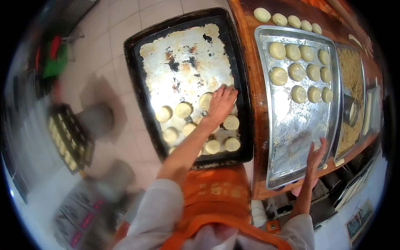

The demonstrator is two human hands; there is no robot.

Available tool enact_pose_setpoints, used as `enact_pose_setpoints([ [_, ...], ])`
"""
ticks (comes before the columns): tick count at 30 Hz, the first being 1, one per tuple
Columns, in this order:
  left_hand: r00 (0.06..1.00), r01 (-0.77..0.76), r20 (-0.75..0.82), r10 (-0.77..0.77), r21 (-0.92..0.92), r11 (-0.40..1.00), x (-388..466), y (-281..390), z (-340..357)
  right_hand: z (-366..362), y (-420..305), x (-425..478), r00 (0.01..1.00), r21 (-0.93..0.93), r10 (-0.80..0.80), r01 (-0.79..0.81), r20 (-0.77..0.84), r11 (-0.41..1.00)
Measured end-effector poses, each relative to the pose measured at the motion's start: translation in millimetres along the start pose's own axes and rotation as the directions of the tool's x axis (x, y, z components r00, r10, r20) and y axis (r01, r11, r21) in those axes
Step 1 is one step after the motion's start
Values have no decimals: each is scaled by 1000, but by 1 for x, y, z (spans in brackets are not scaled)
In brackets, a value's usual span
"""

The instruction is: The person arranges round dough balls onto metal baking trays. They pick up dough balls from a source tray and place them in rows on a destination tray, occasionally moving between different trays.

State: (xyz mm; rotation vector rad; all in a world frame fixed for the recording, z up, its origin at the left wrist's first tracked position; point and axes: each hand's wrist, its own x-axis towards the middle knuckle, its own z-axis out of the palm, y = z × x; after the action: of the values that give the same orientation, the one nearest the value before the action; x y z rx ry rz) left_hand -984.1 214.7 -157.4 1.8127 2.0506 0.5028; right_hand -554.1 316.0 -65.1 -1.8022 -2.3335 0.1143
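My left hand (223, 101) reaches over a dark-rimmed baking tray (137, 72), its fingers on a round dough piece at the tray's right side, mostly hidden under them. Beside it on the left lies another flat dough round (206, 101). Several more rounds, such as this one (183, 110), lie in the near half of the tray, some hidden by my forearm. My right hand (316, 154), fingers spread and nothing seen in it, hovers over the near part of a silver metal tray (282, 134). Smooth dough rounds (278, 76) stand in rows in that tray's far half.
Oval dough balls (262, 15) line the wooden table (261, 175) beyond the silver tray. At right stands a tray of brown crumbly filling (351, 67) with a round metal container (350, 110). Another person's arm (347, 18) reaches in at upper right. A loaded tray (70, 137) is at left.
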Motion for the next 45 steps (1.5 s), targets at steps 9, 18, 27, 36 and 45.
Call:
enact_pose_setpoints([
  [9, 992, 115, 61, -110, -86, 990, -11, 12, -36, 5, 201, -57, 738, 219, 435, -605, 516, 766],
  [18, 925, 189, -131, -357, -655, 731, -10, 107, -56, -12, 188, -66, 662, 237, 401, -659, 633, 714],
  [27, 833, 534, 549, -60, -828, -169, -14, 184, -49, -76, -98, 44, 569, 638, -362, -763, 738, 101],
  [36, 753, 479, 482, -449, -868, -129, -34, 50, -91, 66, -102, 157, 841, 405, -446, 309, 306, 861],
  [45, 851, 498, -292, -437, 181, 848, -86, -161, -94, 43, -93, 186, 693, 82, -379, 421, 613, 903],
])
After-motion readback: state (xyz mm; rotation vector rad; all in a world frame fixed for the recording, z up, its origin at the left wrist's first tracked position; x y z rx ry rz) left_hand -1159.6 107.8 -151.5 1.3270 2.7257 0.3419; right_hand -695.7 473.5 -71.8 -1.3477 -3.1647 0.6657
